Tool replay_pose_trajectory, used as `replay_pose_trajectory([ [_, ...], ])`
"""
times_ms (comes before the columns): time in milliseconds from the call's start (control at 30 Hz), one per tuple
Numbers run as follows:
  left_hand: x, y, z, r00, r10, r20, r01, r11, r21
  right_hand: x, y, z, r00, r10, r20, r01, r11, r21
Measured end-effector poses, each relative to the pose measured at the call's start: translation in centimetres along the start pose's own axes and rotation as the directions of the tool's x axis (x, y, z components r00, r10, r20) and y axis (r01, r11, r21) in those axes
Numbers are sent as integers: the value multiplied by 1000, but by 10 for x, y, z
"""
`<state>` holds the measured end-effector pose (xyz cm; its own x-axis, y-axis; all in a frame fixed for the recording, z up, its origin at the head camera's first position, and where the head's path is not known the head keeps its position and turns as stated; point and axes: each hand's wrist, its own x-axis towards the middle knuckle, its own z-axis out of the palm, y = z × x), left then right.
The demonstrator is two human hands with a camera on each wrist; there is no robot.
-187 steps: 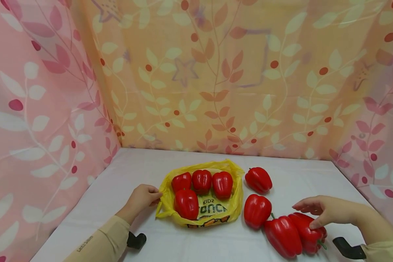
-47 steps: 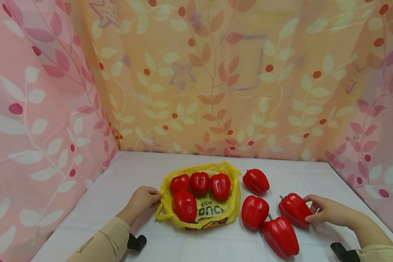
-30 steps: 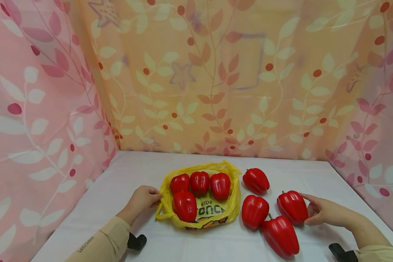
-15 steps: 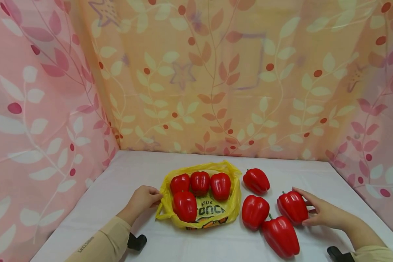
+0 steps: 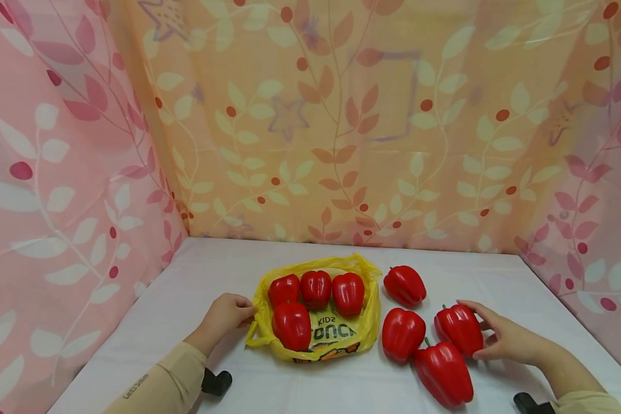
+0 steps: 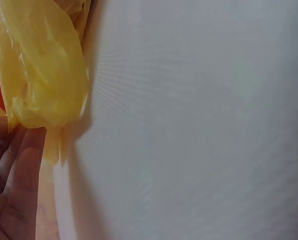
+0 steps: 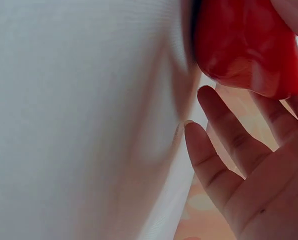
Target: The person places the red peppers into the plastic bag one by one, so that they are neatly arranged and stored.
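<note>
At the left rim of a yellow plastic bag [image 5: 341, 342], my left hand [image 5: 226, 315] pinches the thin plastic. Several red bell peppers [image 5: 292, 326] lie in the bag's open mouth. My right hand [image 5: 507, 339] holds another red bell pepper [image 5: 459, 329] by its right side, forefinger at the top and thumb low. In the right wrist view the thumb touches the glossy pepper [image 7: 249, 50], while the lower fingers stretch out clear of it. The left wrist view has crumpled yellow plastic [image 6: 44, 70] at the left fingertips.
Three more loose peppers lie between the bag and my right hand: one at the back [image 5: 405, 286], one in the middle [image 5: 403, 335], one in front [image 5: 443, 374]. All sit on a white-covered table [image 5: 315, 391]. Patterned cloth walls [image 5: 341, 126] enclose the back and sides.
Over the longer span, my right hand has shifted one pepper away from the front pepper, farther back. In the last half second it moved slightly left. My left hand stays at the bag.
</note>
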<state>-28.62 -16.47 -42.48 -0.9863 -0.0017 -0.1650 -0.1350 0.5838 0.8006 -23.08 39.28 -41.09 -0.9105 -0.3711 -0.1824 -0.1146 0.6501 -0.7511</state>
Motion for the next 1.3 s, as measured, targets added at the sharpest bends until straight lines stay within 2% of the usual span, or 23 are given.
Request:
replay_pose_trajectory([
  [300,1,0,0,1000,-8,6,8,1000,-7,-2,-1,1,1000,-15,-7,14,999,-33],
  [633,2,-2,1,1000,-1,4,1,1000,-11,0,-2,2,996,-44,-71,39,997,-72],
  [767,3,-2,1,1000,-3,6,3,1000,-14,0,-4,-2,991,-95,-98,83,989,-121],
  [933,2,-1,1,1000,-6,3,6,1000,-19,3,-5,-8,983,-159,-95,139,973,-185],
  [1167,1,1,0,1000,-3,12,4,1000,-21,12,-14,-9,978,-154,-140,126,973,-192],
  [1300,1,1,0,1000,-6,14,6,1000,-17,18,-16,-7,974,-151,-170,110,967,-231],
])
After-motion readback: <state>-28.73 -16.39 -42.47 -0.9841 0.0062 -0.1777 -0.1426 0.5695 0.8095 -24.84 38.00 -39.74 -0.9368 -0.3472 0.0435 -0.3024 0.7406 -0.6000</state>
